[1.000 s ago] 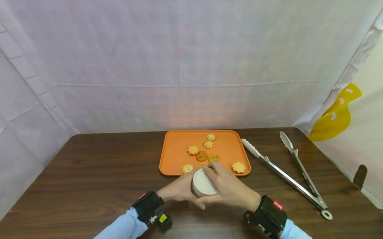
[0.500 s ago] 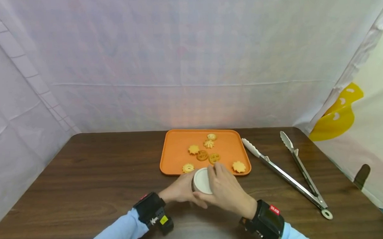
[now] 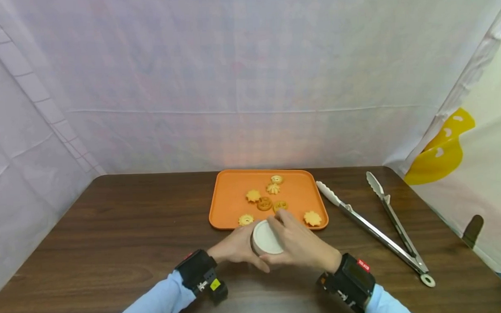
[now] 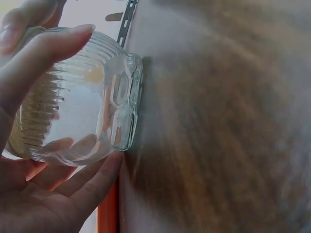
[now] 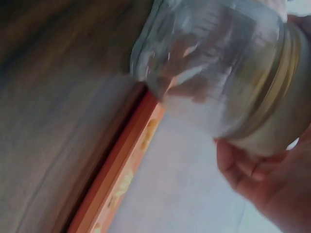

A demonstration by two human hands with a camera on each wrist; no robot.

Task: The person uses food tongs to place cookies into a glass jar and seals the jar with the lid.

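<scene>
A clear ribbed glass jar [image 4: 80, 111] with a whitish lid [image 3: 265, 238] is between both hands, in front of the tray. The left hand [image 3: 238, 247] grips the glass body from the left, its thumb and fingers on opposite sides in the left wrist view. From the right, the right hand [image 3: 297, 244] holds the lid by its rim, fingers curled round it. The jar's base is close to the table; whether it touches cannot be told. No contents show through the glass. Just beyond lies an orange tray [image 3: 231, 189] with several biscuits [image 3: 253, 196].
Metal tongs [image 3: 377, 230] with pale tips lie spread on the dark wooden table [image 3: 113, 253], right of the tray. A whitish cloth [image 3: 239, 83] hangs behind the table. A yellow shape [image 3: 437, 154] is on the right-hand cloth.
The right hand has turned on the lid, its wrist swinging left and then back right. The left hand and the jar stay nearly in place.
</scene>
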